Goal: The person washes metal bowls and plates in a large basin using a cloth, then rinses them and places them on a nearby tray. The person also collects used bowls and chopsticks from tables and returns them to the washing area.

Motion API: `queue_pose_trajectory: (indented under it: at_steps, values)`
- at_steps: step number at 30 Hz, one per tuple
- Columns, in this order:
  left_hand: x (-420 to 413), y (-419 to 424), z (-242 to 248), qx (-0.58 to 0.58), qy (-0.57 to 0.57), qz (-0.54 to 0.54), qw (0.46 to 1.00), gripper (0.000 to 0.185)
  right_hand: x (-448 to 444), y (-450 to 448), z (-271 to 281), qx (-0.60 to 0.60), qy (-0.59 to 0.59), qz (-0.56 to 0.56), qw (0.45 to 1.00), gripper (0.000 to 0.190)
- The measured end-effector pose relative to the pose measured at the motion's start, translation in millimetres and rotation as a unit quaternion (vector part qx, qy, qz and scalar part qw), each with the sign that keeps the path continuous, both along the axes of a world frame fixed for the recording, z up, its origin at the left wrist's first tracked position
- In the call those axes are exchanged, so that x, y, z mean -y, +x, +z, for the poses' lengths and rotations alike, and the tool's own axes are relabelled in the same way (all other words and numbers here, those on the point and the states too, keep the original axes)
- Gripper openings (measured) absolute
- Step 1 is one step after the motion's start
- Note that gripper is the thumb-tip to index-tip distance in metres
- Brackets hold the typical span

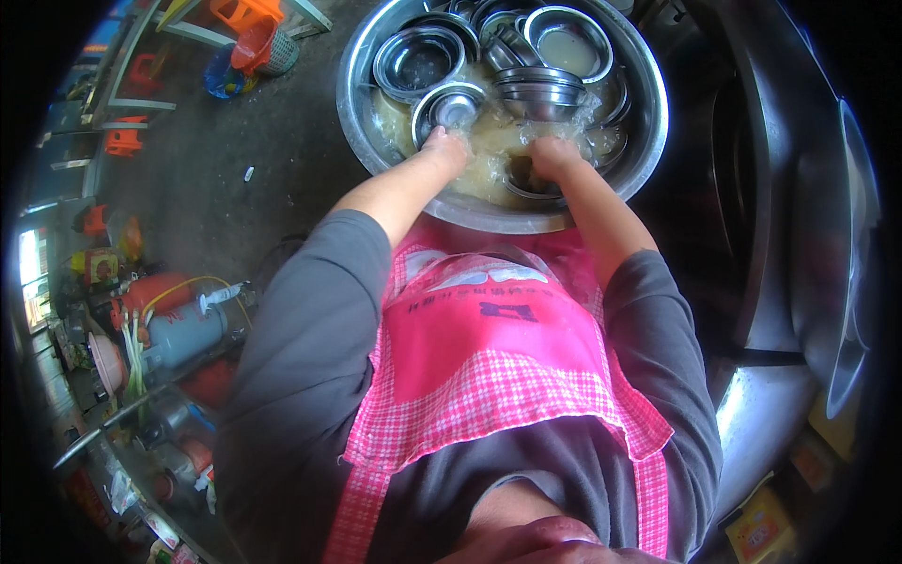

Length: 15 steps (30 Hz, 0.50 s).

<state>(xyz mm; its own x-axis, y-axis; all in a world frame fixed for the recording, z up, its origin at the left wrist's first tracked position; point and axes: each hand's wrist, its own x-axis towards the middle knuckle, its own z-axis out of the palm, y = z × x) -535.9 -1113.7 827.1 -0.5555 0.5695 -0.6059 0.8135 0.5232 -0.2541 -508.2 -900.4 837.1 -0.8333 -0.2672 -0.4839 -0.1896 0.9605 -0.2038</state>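
A large round metal basin holds cloudy water and several metal bowls. My left hand grips the near rim of a small steel bowl, thumb over its edge, at the basin's left. My right hand is partly under the splashing water, beside a dark-looking bowl near the basin's front; its fingers are hidden. Just beyond it sits a stack of steel bowls. A wide bowl lies at the back left, and another bowl with cloudy liquid at the back right.
An orange plastic stool and a basket stand on the dark floor to the left. A grey gas cylinder, spring onions and a pink bowl are at the lower left. Large metal equipment rises at the right.
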Motion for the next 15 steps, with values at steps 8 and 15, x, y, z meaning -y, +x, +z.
queue_pose_trajectory:
  at_steps: [8, 15]
  values:
    - [-14, -10, 59, 0.144, 0.198, 0.190, 0.951, 0.023, -15, 2, 3, -0.116, -0.209, -0.131, 0.962, 0.034]
    - [32, 1, 94, 0.203, 0.577, 0.418, 0.671, 0.021, 10, 37, 57, -0.220, -0.505, -0.319, 0.771, 0.031]
